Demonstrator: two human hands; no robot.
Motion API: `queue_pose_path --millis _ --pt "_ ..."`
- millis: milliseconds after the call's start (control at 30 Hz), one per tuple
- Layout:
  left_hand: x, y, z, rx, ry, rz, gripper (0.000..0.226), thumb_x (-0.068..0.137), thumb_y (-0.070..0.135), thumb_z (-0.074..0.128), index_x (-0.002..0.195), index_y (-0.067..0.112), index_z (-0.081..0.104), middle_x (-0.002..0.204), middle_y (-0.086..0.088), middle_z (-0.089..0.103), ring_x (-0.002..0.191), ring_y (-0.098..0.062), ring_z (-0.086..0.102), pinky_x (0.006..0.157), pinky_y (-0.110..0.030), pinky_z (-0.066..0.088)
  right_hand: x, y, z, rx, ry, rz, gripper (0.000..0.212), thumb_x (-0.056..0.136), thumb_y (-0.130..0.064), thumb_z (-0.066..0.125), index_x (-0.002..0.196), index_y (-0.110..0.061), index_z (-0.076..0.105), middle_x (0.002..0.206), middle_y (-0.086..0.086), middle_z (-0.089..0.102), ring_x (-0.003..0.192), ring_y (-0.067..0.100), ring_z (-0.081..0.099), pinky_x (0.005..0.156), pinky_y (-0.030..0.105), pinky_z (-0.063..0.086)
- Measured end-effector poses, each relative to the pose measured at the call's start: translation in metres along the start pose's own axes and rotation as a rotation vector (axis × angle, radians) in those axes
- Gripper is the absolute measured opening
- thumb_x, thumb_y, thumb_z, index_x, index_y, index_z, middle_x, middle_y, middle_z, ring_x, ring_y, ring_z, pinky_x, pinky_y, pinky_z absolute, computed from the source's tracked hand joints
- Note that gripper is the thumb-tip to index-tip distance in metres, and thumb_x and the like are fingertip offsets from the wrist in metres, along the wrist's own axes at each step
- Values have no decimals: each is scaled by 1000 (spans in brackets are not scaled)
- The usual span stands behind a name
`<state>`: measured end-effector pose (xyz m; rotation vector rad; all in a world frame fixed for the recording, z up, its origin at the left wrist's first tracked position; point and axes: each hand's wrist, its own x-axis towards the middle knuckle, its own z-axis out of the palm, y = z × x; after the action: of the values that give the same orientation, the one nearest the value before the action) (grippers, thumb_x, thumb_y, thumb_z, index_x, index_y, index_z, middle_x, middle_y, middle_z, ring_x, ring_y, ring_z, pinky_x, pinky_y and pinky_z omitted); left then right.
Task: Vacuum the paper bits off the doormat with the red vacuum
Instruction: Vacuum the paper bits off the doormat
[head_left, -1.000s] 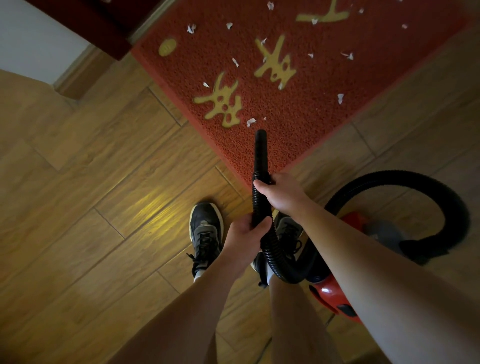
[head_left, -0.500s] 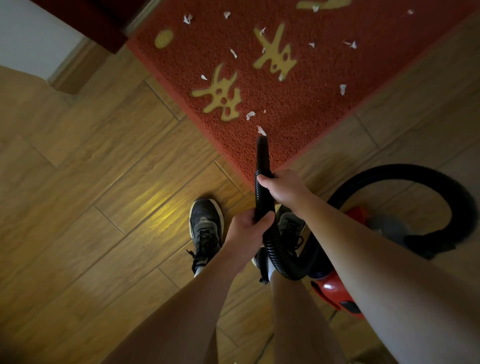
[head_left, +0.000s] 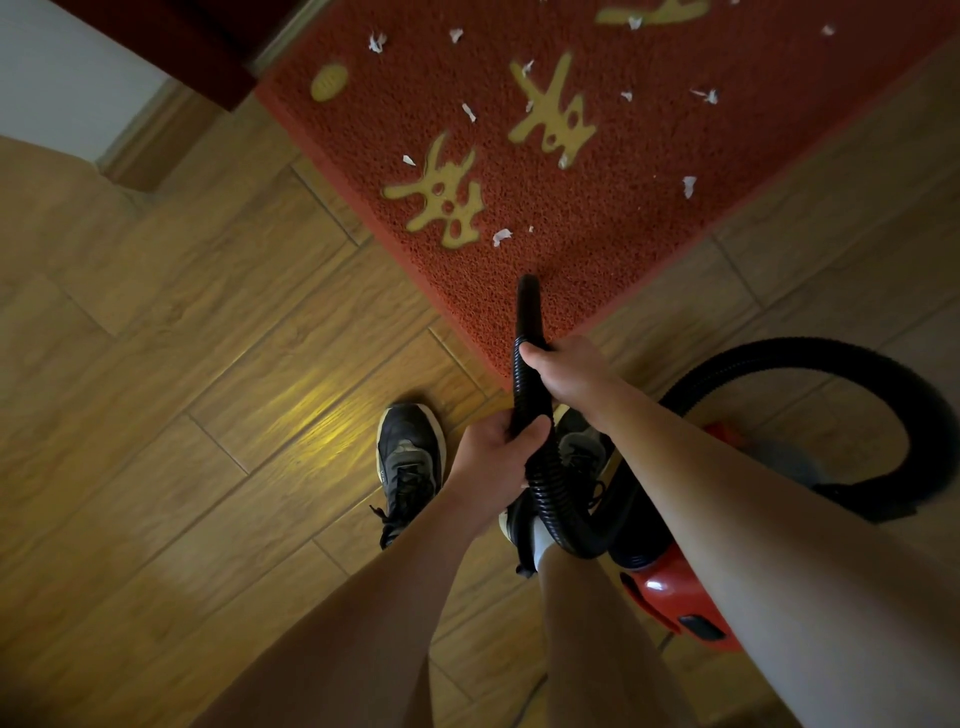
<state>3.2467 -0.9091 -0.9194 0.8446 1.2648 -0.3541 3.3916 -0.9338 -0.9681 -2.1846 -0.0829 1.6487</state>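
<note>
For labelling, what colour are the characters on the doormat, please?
Yellow-gold characters, red doormat; head view.

doormat (head_left: 597, 218), red vacuum (head_left: 675, 592) on wood floor (head_left: 208, 364)

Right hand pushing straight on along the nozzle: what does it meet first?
Likely bare doormat just past the nozzle tip; the nearest paper bit lies slightly left of that line. Depth unclear.

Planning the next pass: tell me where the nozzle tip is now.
In the head view the nozzle tip sits mid-frame, over the near corner of the doormat, just short of the nearest paper bit and beyond the right hand gripping the hose.
</note>
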Motion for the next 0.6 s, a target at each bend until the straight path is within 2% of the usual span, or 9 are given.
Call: queue_pose_path --millis 133,233,300,367,500,600 --pt "2 4 1 -4 -5 5 28 99 27 64 107 1 69 84 -8 64 80 -24 62 88 -58 55 1 -3 -3 0 -13 -13 43 97 -40 57 101 0 70 98 16 72 92 30 70 80 43 55" --pt "2 7 2 -16 5 7 28 100 25 63 107 -2 68 85 -11 63 81 -26 60 81 -51 54 2 -7 -6 -5 -10 -12 43 96 -42 58 100 -2 71 97 15 73 91 29 71 81 43 56" --pt "3 11 4 -19 12 9 26 100 25 63 106 0 69 85 -10 66 81 -25 63 84 -54 56 3 -10 -9 -11 -13 -15 44 96 -43 59 102 -1 71 98 14 73 90 28 71 79 42 56" --pt "5 14 4 -18 16 13 23 100 26 64 102 5 71 84 -7 68 81 -23 66 89 -56 56 4 -15 -12 -20 -20 -16 45 96 -43 58 102 0 70 96 13 72 88 27 70 74 38 55" --pt "7 21 6 -31 43 20 22 99 24 64 103 4 71 81 -4 68 78 -20 66 87 -54 57 5 -27 -19 -110 -37 -42 46 97 -45 56 100 -1 69 84 8 68 71 19 64 53 27 44" --pt "7 27 7 -37 61 19 20 99 23 65 103 5 71 82 -4 68 78 -19 66 85 -51 58 4 -35 -24 -141 -56 -66 44 99 -43 56 102 -2 70 92 11 71 77 23 66 55 27 44"
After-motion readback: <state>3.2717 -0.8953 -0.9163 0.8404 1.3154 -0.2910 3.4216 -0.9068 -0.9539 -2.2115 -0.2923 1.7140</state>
